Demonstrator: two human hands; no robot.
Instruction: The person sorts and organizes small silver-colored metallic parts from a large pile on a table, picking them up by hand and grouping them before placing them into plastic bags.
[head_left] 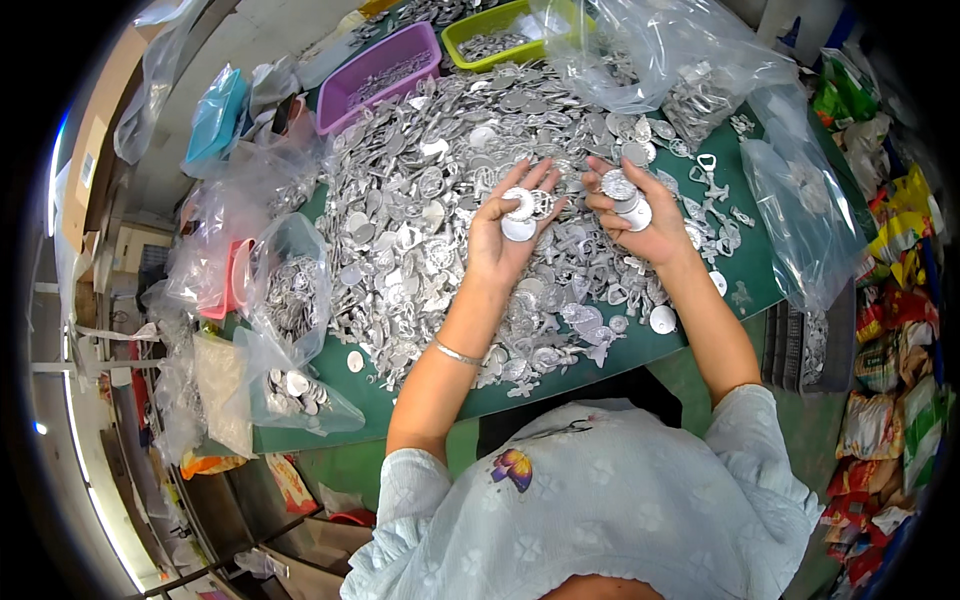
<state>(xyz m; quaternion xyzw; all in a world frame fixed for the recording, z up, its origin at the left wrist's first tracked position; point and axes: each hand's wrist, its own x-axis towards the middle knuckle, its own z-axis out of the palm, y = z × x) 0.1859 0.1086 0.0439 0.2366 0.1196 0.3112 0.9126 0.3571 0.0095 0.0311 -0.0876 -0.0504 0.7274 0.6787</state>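
Observation:
My left hand point(493, 240) is palm up above a wide heap of silver metal pieces point(400, 240). Its thumb presses on a few round metal discs point(518, 229) lying in the palm, while the fingertips spread outward. To its right, my right hand point(662, 228) grips several similar round metal discs point(634, 212) between the thumb and curled fingers. Both hands are a short way apart over the middle right of the heap. The pieces beneath are a mix of flat discs and openwork shapes, many overlapping; a bottle-opener-shaped piece point(708, 172) lies at the right.
A purple bin point(435, 60) and a yellow-green bin point(455, 35) hold metal pieces at the back. Clear plastic bags point(650, 50) lie along the green table's point(755, 245) far and right sides. At left are an open bag of pieces point(345, 415) and a pink container point(235, 280).

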